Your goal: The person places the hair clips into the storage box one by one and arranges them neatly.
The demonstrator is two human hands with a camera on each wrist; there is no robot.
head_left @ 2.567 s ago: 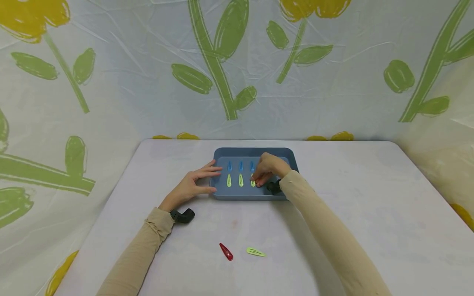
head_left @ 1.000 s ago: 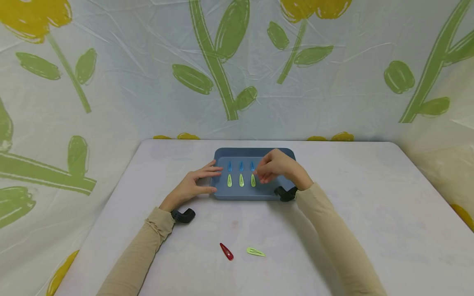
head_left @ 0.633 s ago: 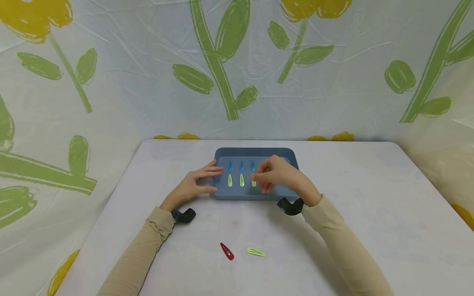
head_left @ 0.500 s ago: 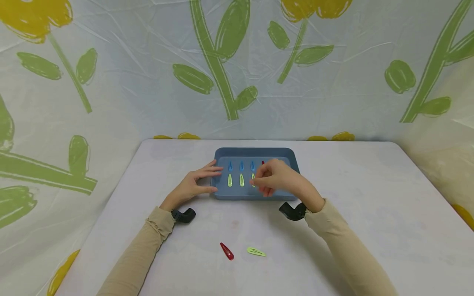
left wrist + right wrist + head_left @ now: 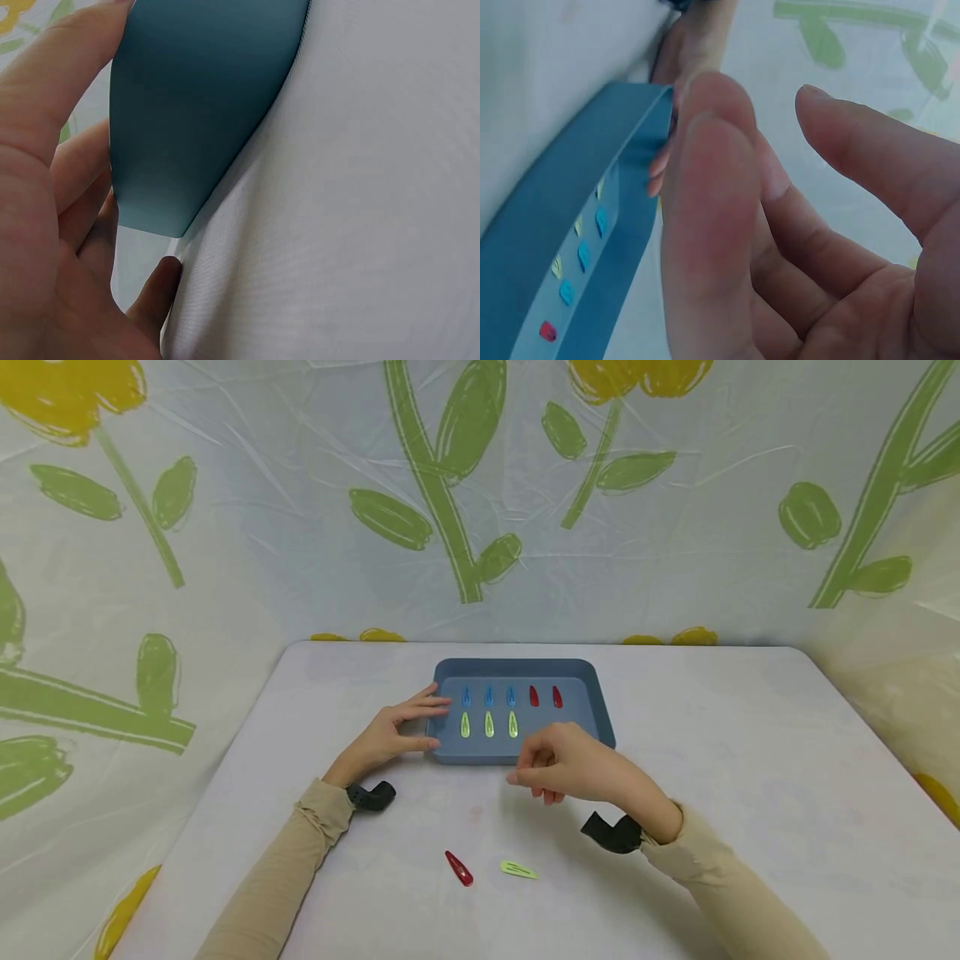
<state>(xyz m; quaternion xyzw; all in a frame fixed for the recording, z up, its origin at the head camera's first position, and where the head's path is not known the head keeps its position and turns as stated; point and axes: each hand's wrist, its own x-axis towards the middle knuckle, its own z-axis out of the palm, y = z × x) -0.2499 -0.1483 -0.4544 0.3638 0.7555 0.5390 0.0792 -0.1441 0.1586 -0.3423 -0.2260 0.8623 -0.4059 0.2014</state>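
A blue-grey tray [image 5: 517,667] holds two rows of snap hair clips: three blue clips [image 5: 489,697] and two red clips [image 5: 534,696] at the back, three light green clips [image 5: 489,724] in front. My left hand [image 5: 381,739] rests at the tray's left side, fingers spread over the rim; the left wrist view shows them along its outer wall. Over the tray's near edge, my right hand [image 5: 573,764] hovers with nothing in its grasp, thumb and forefinger apart in the right wrist view. Nearer me on the table lie a red hair clip [image 5: 459,868] and a light green one [image 5: 518,869].
The white table [image 5: 720,718] reaches back to a wall covering [image 5: 300,543] printed with green leaves and yellow flowers. Each wrist carries a black camera mount, such as the right one [image 5: 615,834].
My right hand has let go of the third green clip in the front row and drawn back toward me, uncovering the two red clips. My left hand has stayed at the tray.
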